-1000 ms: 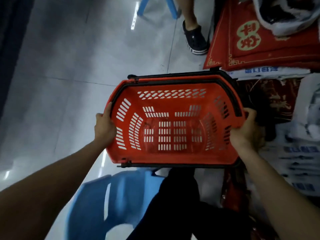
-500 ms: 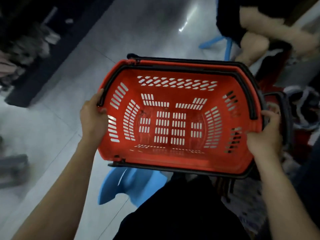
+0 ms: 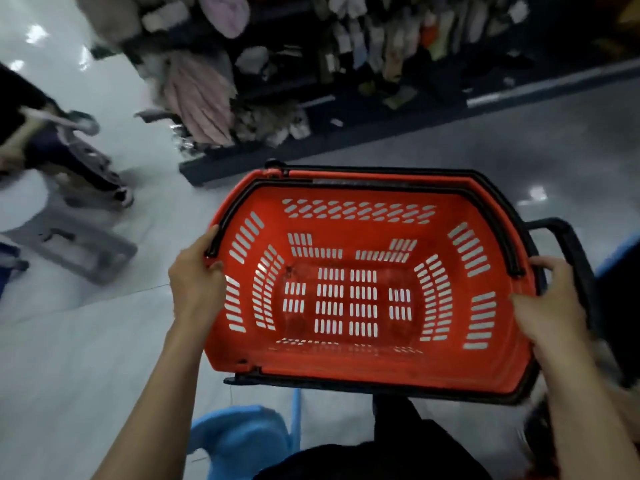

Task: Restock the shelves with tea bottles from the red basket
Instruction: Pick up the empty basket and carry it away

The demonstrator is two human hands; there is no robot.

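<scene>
The red basket (image 3: 363, 365) with black handles is held level in front of me, above the floor. Nothing lies inside it; its slotted bottom shows bare. My left hand (image 3: 195, 284) grips the basket's left rim, thumb over the edge. My right hand (image 3: 547, 306) grips the right rim beside a black pull handle (image 3: 571, 258). No tea bottles are in view.
A dark shelf unit (image 3: 311, 81) hung with clothing and soft goods stands ahead across the grey tiled floor. A person's legs (image 3: 69, 161) and a grey step stool (image 3: 79, 244) are at the left. A blue plastic stool (image 3: 242, 438) is below the basket.
The view has swung round from red mats and a seated person to a clothing shelf. Both hands kept their grip on the basket's rims throughout.
</scene>
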